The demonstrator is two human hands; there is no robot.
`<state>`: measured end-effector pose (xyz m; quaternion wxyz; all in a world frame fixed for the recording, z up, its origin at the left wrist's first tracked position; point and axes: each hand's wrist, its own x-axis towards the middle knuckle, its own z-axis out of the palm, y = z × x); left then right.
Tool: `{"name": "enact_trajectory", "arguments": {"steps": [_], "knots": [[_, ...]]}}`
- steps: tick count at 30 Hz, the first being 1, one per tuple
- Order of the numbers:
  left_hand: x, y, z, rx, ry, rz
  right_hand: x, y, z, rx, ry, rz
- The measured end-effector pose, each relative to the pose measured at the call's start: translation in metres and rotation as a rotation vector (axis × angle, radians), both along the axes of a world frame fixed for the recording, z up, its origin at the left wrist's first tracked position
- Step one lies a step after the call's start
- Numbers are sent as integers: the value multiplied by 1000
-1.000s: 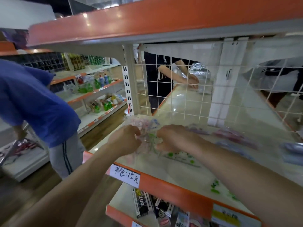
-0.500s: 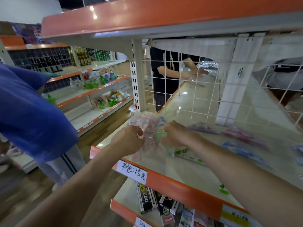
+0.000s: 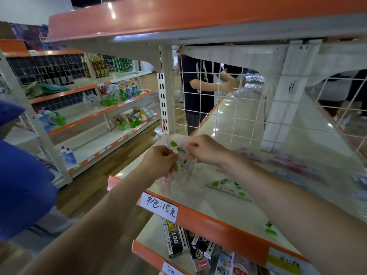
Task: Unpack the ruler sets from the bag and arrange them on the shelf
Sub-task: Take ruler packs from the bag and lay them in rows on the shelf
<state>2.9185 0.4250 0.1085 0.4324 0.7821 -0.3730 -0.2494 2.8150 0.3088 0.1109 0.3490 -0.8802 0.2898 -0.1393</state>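
Now in hand: unpacking. You are working the bag (image 3: 177, 150) open, and no set is out of it in this grip.
Left hand (image 3: 161, 162): fingers curled, pinching the bag's near side.
Right hand (image 3: 206, 149): pinching the far side, just across from your left.
Bag: clear and crumpled, green prints showing through. It hangs between and below both pinches, over the front of the shelf (image 3: 208, 207).
On shelf: one set (image 3: 228, 187) lies flat, below and right of your grip. Others further right are blurred.
Next: by my judgement, part the mouth, keep one pinch, reach in with the other hand, and lay a set beside the flat one.

Glossy cream metal shelf (image 3: 248, 124); clear crinkled plastic bag (image 3: 178, 155); white wire mesh (image 3: 234, 108).
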Motion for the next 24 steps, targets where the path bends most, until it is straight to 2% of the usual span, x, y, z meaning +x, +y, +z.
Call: {"name": "enact_trajectory", "arguments": {"steps": [2, 3, 5, 16, 21, 24], "knots": [[6, 3, -3, 24, -47, 10, 0, -3, -6, -244, 306, 39], [9, 5, -4, 32, -55, 14, 2, -6, -12, -293, 442, 42], [12, 8, -6, 46, -57, 19, 8, -11, -21, -270, 582, 35], [21, 14, -9, 45, -19, 62, 20, 2, -20, -536, 657, 91], [19, 11, -5, 32, 8, 70, 14, 12, -9, -574, 637, 108], [14, 8, -2, 4, 59, 72, 5, 10, -8, -599, 511, 85]]}}
